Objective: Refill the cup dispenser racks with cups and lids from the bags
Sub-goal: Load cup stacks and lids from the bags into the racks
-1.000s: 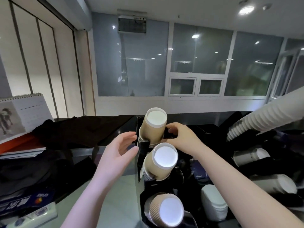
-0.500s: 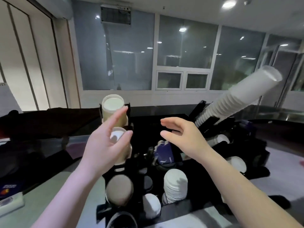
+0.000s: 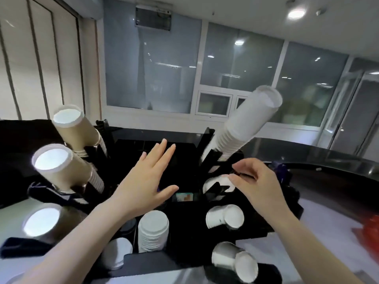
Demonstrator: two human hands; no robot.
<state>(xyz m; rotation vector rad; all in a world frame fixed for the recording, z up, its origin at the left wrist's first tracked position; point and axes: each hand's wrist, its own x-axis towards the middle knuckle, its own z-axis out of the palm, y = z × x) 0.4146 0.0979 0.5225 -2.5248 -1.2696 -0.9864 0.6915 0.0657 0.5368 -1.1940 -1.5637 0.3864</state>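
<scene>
A black dispenser rack (image 3: 184, 238) fills the middle of the counter. Brown paper cups poke out of its left side: a top stack (image 3: 75, 130), a middle stack (image 3: 63, 169) and a blurred lower one (image 3: 41, 220). A long stack of white cups (image 3: 244, 124) slants up from the right side. A pile of white lids (image 3: 152, 230) stands in the rack's front. My left hand (image 3: 147, 181) hovers flat over the rack's centre with fingers spread, holding nothing. My right hand (image 3: 258, 185) has loosely curled fingers at the rack's right arm, above a white cup slot (image 3: 217, 185); whether it touches is unclear.
More white cups (image 3: 225, 217) and a lower pair (image 3: 235, 261) lie in the rack's right slots. A second lid pile (image 3: 118, 253) sits at front left. A red object (image 3: 369, 234) shows at the right edge. A dark counter (image 3: 307, 152) curves behind.
The view has swung right and closer to the rack. My left hand left the brown cups and moved over the rack's centre. My right hand moved toward the right-side slots.
</scene>
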